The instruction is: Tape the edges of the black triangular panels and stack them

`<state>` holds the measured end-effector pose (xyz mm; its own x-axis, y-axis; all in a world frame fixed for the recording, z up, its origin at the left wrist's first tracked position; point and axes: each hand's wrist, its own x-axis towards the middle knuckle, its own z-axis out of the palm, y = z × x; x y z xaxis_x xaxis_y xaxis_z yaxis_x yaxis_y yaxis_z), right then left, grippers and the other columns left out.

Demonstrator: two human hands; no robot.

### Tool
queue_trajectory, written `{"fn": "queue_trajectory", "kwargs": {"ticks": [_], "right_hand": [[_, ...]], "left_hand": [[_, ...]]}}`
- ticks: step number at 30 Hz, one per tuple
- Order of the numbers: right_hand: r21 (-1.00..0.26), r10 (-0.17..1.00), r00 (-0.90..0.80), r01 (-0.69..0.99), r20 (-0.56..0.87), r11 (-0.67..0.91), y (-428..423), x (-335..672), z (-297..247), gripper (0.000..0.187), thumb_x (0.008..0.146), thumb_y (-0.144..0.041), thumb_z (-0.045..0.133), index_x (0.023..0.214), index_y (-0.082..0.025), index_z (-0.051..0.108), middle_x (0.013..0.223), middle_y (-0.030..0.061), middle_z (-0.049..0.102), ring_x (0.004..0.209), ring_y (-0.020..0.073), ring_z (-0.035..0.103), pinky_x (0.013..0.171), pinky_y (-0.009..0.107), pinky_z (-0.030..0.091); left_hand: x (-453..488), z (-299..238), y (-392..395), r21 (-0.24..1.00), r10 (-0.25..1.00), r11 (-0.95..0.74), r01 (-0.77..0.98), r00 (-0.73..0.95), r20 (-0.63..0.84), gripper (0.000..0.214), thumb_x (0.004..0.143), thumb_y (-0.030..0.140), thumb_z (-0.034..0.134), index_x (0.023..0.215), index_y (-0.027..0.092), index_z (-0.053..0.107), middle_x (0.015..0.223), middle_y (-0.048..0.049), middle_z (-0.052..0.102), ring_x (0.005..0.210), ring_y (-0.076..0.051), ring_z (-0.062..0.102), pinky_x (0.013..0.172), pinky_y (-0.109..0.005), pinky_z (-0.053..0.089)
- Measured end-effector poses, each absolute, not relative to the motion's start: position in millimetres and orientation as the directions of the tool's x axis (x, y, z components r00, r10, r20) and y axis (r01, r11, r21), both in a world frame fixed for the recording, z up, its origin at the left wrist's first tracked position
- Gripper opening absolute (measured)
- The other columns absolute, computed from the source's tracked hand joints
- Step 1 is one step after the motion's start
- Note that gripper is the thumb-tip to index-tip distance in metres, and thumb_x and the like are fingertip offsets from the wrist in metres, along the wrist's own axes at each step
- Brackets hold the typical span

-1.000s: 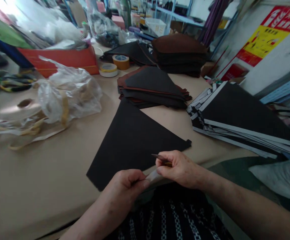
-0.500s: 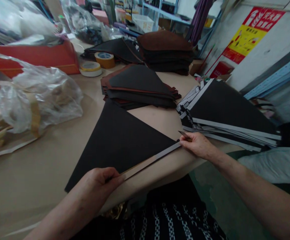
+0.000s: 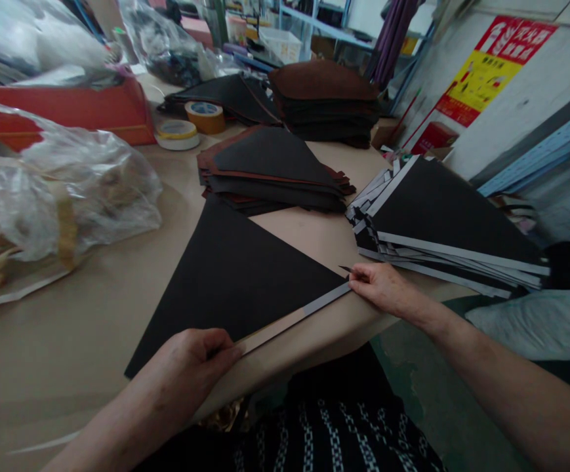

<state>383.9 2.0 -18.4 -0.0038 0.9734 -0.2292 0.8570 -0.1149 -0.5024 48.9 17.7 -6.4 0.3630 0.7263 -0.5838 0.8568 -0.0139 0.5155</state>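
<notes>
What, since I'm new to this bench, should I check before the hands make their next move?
1. Left hand pinching one end of the pale strip: ok.
2. Right hand at the strip's other end: ok.
3. Strip straight between the hands, along the near edge of the black panel: ok.
4. Strip stuck down evenly: cannot tell.
5. Pointed tool in the right hand clear of the panel: cannot tell; its tip is close.
6. Stack of pale-edged panels apart from this panel: ok.
</notes>
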Motion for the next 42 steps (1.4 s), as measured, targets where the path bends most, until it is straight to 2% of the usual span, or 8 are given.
{"fn": "queue_trajectory", "kwargs": {"ticks": [6,8,13,18,24,30,38,42], "right_hand": [[-0.444,0.956,-0.035,0.89,-0.292,-0.104,10.4,390.0,-10.8,0.013,0.075,-0.027,0.057,0.067,-0.017,0.054,0.064,0.0006,0.055,0.057,0.0108,0.045,0.054,0.024,0.03],[-0.441,0.962,-0.037,0.893,-0.269,-0.089,11.0,386.4,-5.7,0.008,0.075,-0.025,0.058,0.072,-0.018,0.056,0.065,0.0002,0.056,0.058,0.0109,0.046,0.055,0.024,0.031],[-0.637,0.972,-0.164,0.771,-0.166,0.021,9.5,359.0,6.6,0.009,0.08,-0.024,0.05,0.078,-0.018,0.056,0.068,-0.0014,0.055,0.063,0.0103,0.047,0.06,0.023,0.033],[-0.743,0.946,-0.256,0.669,-0.201,0.022,14.2,341.9,-9.7,0.007,0.077,-0.019,0.048,0.072,-0.017,0.051,0.062,-0.004,0.047,0.058,0.0082,0.04,0.056,0.022,0.032],[-0.682,0.905,-0.342,0.726,-0.253,0.084,13.5,346.1,-24.1,0.006,0.075,-0.017,0.048,0.075,-0.018,0.054,0.067,-0.0027,0.053,0.062,0.01,0.047,0.059,0.023,0.035],[-0.581,0.905,-0.351,0.799,-0.238,0.157,11.5,345.6,-25.4,0.008,0.077,-0.024,0.052,0.076,-0.019,0.057,0.069,0.0003,0.058,0.063,0.0132,0.051,0.06,0.025,0.037],[-0.556,0.903,-0.273,0.83,-0.332,0.047,10.2,350.3,-33.1,0.012,0.08,-0.033,0.054,0.084,-0.023,0.06,0.079,0.0078,0.065,0.073,0.0195,0.059,0.067,0.032,0.042],[-0.564,0.913,-0.229,0.826,-0.338,-0.002,10.3,348.6,-26.7,0.01,0.074,-0.032,0.063,0.08,-0.025,0.063,0.081,0.0112,0.066,0.073,0.0211,0.061,0.068,0.035,0.043]], "left_hand": [[49.1,-4.8,14.5,0.508,0.711,-0.035,0.861,0.379,-0.592,0.04,0.078,0.05,0.043,0.061,0.017,0.059,0.055,0.0014,0.047,0.052,-0.012,0.042,0.05,-0.024,0.026],[50.1,-3.6,13.8,0.51,0.715,-0.024,0.86,0.371,-0.592,0.04,0.078,0.049,0.043,0.06,0.017,0.058,0.054,0.0018,0.046,0.052,-0.012,0.042,0.05,-0.025,0.026],[53.8,0.6,14.2,0.498,0.73,-0.032,0.867,0.36,-0.58,0.037,0.077,0.047,0.044,0.059,0.018,0.057,0.052,0.0029,0.043,0.052,-0.012,0.04,0.049,-0.024,0.025],[54.8,3.8,11.5,0.536,0.751,-0.033,0.844,0.375,-0.544,0.035,0.077,0.045,0.046,0.057,0.019,0.057,0.05,0.0041,0.041,0.05,-0.011,0.038,0.048,-0.024,0.024],[30.5,11.4,5.3,0.508,0.724,0.038,0.861,0.327,-0.607,0.032,0.075,0.043,0.05,0.059,0.018,0.062,0.051,0.003,0.046,0.049,-0.011,0.039,0.046,-0.023,0.025],[-46.8,18.3,-5.3,0.451,0.713,0.179,0.875,0.2,-0.672,0.037,0.074,0.05,0.054,0.062,0.017,0.064,0.054,0.003,0.046,0.051,-0.011,0.037,0.047,-0.022,0.025],[-154.8,43.7,-35.2,0.338,0.682,0.392,0.856,-0.024,-0.731,0.028,0.077,0.033,0.05,0.072,0.01,0.065,0.058,0.0065,0.045,0.062,-0.008,0.039,0.06,-0.016,0.026],[-200.0,48.8,-45.1,0.279,0.657,0.472,0.836,-0.123,-0.744,0.029,0.077,0.033,0.05,0.077,0.007,0.064,0.059,0.008,0.047,0.065,-0.007,0.04,0.064,-0.016,0.024]]}}
